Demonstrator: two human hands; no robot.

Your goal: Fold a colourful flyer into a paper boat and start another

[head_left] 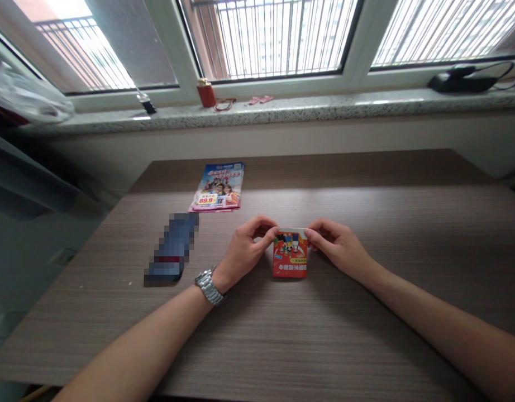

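A small red folded leaflet [290, 261] with printed figures and upside-down lettering is held up over the middle of the table. At its upper left corner, my left hand [251, 245] pinches it between thumb and fingers; a silver metal watch [210, 287] sits on that wrist. The thumb and fingers of my right hand [335, 245] grip the upper right corner. Its top edge shows as a pale strip between the two thumbs. What lies behind the leaflet is hidden.
A stack of colourful flyers [219, 187] lies at the table's back left. Nearer, left of my hand, is a dark phone-shaped item [172, 251], pixelated. On the stone windowsill [324, 106] stand a red lighter-like case [205, 93] and a black cabled device [462, 82].
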